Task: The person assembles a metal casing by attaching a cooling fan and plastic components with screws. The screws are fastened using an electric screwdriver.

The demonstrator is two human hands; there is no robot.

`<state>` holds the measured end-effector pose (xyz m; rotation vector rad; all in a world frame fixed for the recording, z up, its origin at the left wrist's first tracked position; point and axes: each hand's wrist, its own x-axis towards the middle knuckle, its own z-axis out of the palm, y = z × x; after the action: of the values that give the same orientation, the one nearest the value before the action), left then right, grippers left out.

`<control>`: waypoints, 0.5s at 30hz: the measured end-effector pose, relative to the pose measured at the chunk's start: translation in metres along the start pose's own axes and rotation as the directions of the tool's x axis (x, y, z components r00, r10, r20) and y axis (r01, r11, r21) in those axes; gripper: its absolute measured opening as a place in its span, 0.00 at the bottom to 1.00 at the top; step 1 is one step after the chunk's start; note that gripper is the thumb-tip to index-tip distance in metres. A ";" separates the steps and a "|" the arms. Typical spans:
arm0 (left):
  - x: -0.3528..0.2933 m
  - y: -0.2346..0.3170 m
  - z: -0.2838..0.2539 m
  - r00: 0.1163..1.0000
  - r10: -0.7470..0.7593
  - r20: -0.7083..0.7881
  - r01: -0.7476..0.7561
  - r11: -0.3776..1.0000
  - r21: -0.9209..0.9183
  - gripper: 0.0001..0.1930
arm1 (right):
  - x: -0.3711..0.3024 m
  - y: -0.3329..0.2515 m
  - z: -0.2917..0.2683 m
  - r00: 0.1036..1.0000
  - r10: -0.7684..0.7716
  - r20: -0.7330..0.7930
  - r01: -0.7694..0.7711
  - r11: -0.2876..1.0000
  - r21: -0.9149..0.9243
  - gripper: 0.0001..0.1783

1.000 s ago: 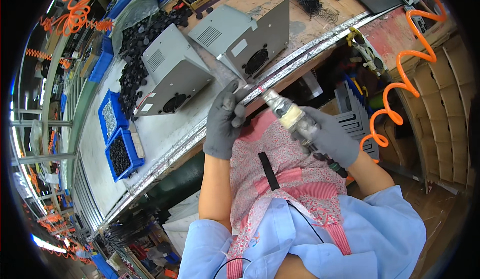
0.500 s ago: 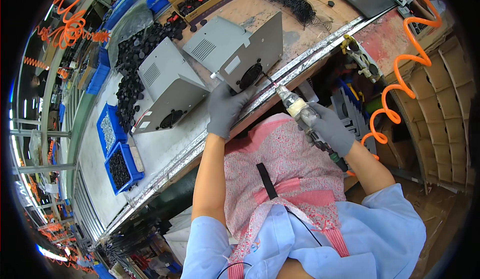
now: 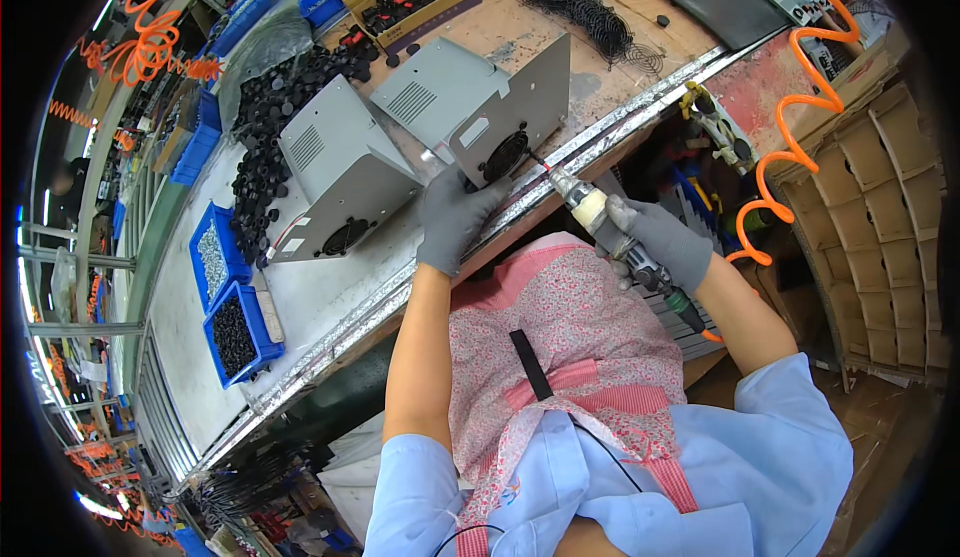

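My right hand [image 3: 668, 245], in a grey glove, is wrapped round a pneumatic screwdriver [image 3: 585, 200]. Its thin bit points up and left, with the tip at the edge of a round black fan guard [image 3: 505, 157]; whether it sits on a screw is too small to tell. That guard is on the upright panel of a bent grey metal housing [image 3: 520, 97] near the bench edge. My left hand [image 3: 455, 219], gloved too, grips the housing's lower corner, thumb stretched toward the guard and other fingers partly hidden. A similar housing [image 3: 345, 182] with its own black guard stands to the left.
Loose black round parts [image 3: 265, 147] lie in a heap behind the left housing. Blue bins [image 3: 245, 332] hold small screws at left. An open carton [image 3: 425, 12] and black wire guards [image 3: 575, 12] lie at the back. An orange coiled hose [image 3: 770, 177] hangs on the right.
My right hand has shifted its grip on the screwdriver, its thumb now lying higher along the body. The bit stays by the guard's edge. My left hand keeps its place on the housing.
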<state>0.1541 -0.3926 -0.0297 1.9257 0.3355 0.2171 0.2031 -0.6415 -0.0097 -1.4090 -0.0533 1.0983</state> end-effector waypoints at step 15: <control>-0.133 -0.043 -0.197 0.243 0.461 -0.853 0.092 0.865 0.494 0.12 | -0.022 -0.013 0.013 0.967 -0.230 -0.109 0.214 0.967 -0.141 0.18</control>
<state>-0.0374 -0.2497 0.0038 2.0400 1.0505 1.7273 0.1910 -0.6424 0.0162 -1.5427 -0.1913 0.8315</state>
